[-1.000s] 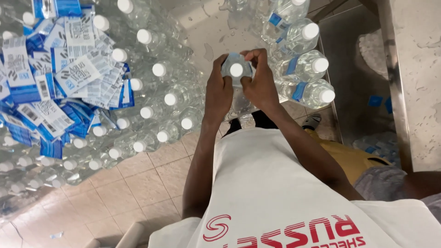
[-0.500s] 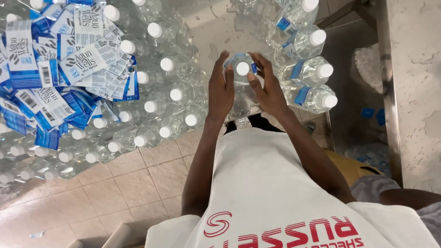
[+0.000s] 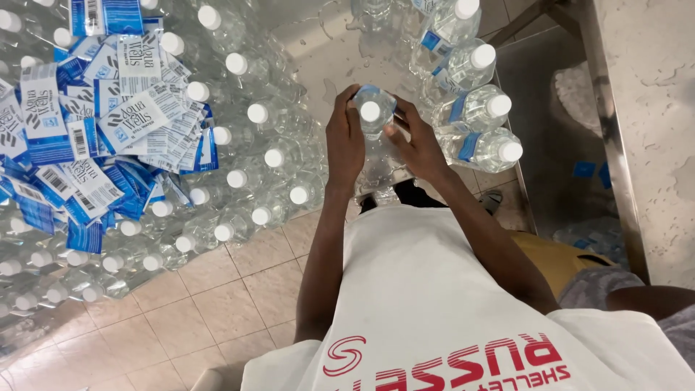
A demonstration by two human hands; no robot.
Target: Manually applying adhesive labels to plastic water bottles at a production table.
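Two hands hold one clear plastic bottle [image 3: 373, 137] at centre frame, above the near edge of a wet metal table [image 3: 326, 43]. Left hand [image 3: 344, 141] is clamped on the bottle's left side; right hand [image 3: 418, 148] grips its right side, fingers near the white cap [image 3: 370, 111]. A blue label strip sits at the bottle's shoulder. Unlabelled bottles [image 3: 253, 156] stand packed at centre left, partly under a label pile [image 3: 94, 137] in the upper left. Labelled bottles [image 3: 481, 108] lie at upper right. Risk: water on the table and bottle could let the grip slip, dropping the bottle onto the tiled floor [image 3: 217, 304] or toppling neighbours.
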